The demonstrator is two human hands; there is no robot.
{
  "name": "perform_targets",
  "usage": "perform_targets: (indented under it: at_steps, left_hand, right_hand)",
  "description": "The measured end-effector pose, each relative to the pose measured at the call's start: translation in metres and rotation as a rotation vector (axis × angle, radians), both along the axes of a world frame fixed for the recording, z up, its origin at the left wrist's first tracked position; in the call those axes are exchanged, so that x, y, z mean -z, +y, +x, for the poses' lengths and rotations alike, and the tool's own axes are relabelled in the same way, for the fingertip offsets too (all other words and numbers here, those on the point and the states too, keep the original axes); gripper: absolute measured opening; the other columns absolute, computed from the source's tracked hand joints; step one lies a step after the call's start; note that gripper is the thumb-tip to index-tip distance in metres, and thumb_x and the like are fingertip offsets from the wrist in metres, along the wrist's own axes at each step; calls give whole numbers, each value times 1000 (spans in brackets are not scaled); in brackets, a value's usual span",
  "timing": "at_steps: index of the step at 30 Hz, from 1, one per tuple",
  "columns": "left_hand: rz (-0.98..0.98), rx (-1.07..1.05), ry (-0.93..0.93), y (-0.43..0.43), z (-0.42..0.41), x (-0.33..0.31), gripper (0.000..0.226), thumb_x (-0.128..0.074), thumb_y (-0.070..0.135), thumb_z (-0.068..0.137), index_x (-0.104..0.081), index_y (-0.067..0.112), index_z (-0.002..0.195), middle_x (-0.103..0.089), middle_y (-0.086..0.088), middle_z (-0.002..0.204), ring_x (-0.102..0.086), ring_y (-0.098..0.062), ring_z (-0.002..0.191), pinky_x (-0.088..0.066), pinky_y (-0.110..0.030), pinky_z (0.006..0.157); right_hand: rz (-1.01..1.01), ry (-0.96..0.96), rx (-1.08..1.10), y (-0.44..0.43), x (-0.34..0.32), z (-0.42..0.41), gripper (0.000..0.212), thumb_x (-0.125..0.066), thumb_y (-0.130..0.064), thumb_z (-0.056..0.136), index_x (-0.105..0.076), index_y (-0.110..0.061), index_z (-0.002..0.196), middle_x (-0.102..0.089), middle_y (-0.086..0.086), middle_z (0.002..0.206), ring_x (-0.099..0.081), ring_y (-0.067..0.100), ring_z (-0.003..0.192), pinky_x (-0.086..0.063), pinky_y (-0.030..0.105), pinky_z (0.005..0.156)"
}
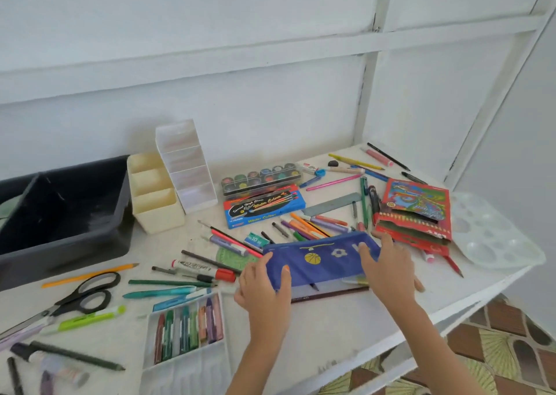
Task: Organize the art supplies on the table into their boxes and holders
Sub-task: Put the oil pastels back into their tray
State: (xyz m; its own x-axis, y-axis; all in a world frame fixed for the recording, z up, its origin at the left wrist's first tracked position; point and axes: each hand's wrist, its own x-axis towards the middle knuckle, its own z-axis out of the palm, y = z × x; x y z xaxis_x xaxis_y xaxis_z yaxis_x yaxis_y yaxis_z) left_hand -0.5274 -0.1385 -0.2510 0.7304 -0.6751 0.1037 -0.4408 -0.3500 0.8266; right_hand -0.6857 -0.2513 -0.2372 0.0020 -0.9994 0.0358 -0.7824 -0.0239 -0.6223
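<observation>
- Both hands grip the blue pencil pouch (319, 259), one at each end, so it is stretched flat between them, low over the white table (331, 328) near its front edge.
- Left hand (261, 286): thumb pressed on the pouch's front face, fingers curled round behind the end. A firm pinch.
- Right hand (388, 268): thumb on the face, fingers hooked over the top edge at the far corner. Also gripping, not merely resting.
- Forearms come in from the near edge and converge a little. The wrists look roughly straight, with the backs of the hands turned up toward the camera.
- Step in hand, as I read it: readying the pouch for loading. Cannot tell whether the zip along the top edge is open.
- To do it well, keep the left hand as anchor and free the right to work the zip and feed pens in.
- Lift the pouch clear first — a dark pencil (331, 294) lies under its lower edge, toward the wrists, and would drag along.
- Nearest load is the loose felt pens (307, 226) just beyond the fingertips, past the pouch's top edge. Take them a few at a time, mouth kept upward.
- Watch the red pencil box (415, 214) just outside the right hand — a wide sweep could shove it.
</observation>
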Motion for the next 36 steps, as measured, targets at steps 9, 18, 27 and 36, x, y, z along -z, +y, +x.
perform_targets:
  at_steps: [9,18,27,36]
  left_hand:
    - [-505,-235,236,-17,11,-26,30,-62,14,89,-57,29,114,-50,10,115,-50,3,95,-39,-4,71]
    - [-497,-477,175,8,120,-44,31,-53,16,94,-58,17,125,-59,5,117,-56,-7,101,-43,-5,67]
    - [-227,-664,157,60,189,-11,38,-54,13,90,-55,6,128,-56,-15,129,-51,-30,117,-36,-35,100]
    - [-118,-431,-219,3,128,-14,34,-57,5,87,-59,14,119,-58,-6,125,-49,-19,113,-19,-36,99]
  right_hand:
    - [-195,-535,-87,-12,-16,33,20,-54,-17,93,-58,-17,113,-56,0,110,-51,13,98,-39,18,78]
    - [-52,-590,-538,-9,-20,131,25,-56,-15,92,-57,-20,116,-58,-5,105,-54,6,88,-46,23,76]
    - [77,-422,-826,32,4,194,37,-51,-21,93,-51,-13,129,-58,5,118,-50,19,110,-41,36,99]
    - [67,-406,-666,6,-2,158,34,-48,-17,96,-52,-18,129,-56,-3,119,-48,11,109,-41,26,96]
